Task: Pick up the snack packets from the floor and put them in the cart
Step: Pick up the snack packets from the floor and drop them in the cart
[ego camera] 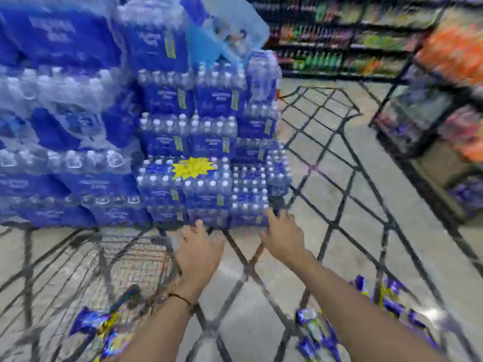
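The picture is blurred by motion. Purple and yellow snack packets lie in the wire cart (337,142): one cluster at the lower left (91,322), another at the lower right (313,333), and more further right (392,296). Both of my arms reach forward over the cart. My left hand (201,246) is palm down with its fingers apart and nothing in it. My right hand (282,233) is also spread and holds nothing, its fingertips near the cart's far wires. No packet on the floor can be made out.
Stacked blue packs of water bottles (183,142) rise directly ahead and to the left, close to the cart's front. A dark display rack (418,113) with orange and purple goods stands on the right. Store shelves (339,35) line the back. Grey floor shows between them.
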